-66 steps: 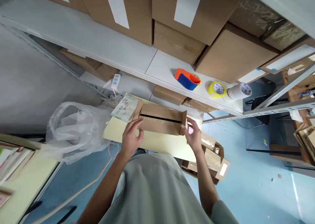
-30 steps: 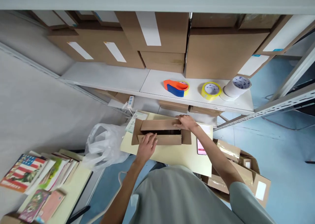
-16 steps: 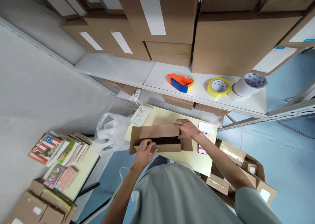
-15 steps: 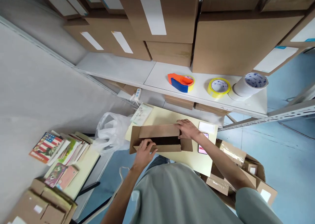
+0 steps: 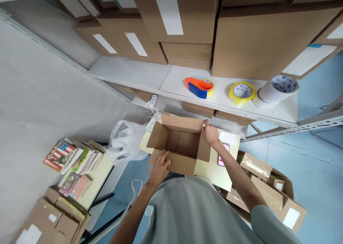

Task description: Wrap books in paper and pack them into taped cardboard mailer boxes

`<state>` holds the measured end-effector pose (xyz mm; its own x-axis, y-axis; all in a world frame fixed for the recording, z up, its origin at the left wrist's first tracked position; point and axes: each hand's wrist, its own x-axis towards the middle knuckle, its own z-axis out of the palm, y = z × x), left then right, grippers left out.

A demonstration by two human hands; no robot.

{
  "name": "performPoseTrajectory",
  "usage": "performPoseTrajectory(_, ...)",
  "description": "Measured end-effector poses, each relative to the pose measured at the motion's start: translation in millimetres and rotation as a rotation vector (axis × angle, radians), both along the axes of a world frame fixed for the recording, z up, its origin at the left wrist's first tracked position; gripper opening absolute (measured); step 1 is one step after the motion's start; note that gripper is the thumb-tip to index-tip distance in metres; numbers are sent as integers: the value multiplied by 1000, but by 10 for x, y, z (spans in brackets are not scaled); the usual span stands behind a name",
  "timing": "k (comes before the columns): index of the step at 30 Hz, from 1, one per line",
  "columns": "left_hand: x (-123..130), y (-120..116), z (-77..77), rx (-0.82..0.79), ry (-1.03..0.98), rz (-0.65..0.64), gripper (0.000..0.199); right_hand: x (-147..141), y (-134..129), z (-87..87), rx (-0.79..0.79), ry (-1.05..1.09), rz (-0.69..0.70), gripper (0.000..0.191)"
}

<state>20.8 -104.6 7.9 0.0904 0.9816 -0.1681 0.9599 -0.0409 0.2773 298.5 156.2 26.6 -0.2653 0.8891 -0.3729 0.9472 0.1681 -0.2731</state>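
An open cardboard box (image 5: 184, 139) stands on the pale yellow table, its flaps folded outward and its inside bare down to the bottom panels. My left hand (image 5: 160, 167) grips the near flap toward its left end, fingers over the cardboard. At the box's far right corner, my right hand (image 5: 210, 133) holds the edge of the far flap, with the right side flap just below it. A phone (image 5: 223, 154) with a lit screen lies right of the box, beside a white paper (image 5: 227, 137). The box partly covers a patterned booklet (image 5: 154, 121) at the left.
On the shelf (image 5: 128, 72) ahead lie an orange and blue tape dispenser (image 5: 198, 87), a yellow tape roll (image 5: 241, 93) and white rolls (image 5: 278, 90), below large cartons (image 5: 262, 47). A plastic bag (image 5: 128, 140) and books (image 5: 77, 156) are at left; a carton of boxes (image 5: 268, 186) stands right.
The box has opened from a narrow, flattened shape into a wide rectangle. My right hand has moved slightly up and right with the far flap; my left hand stays at the near side.
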Motion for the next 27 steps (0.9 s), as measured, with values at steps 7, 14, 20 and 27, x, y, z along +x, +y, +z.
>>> performPoseTrajectory(7,-328,-26,-244,22,-97,263,52,94,-230,-259,72,-23,293,52)
performPoseTrajectory(14,-742,429,-422,-10,62,395,128,-24,-521,-278,39,-40,330,60)
performPoseTrajectory(20,-787,596,-642,33,-81,355,142,-304,-553,-201,-5,-121,65,59)
performPoseTrajectory(27,-758,669,-673,102,-174,302,127,-429,-510,-225,-59,-178,-41,50)
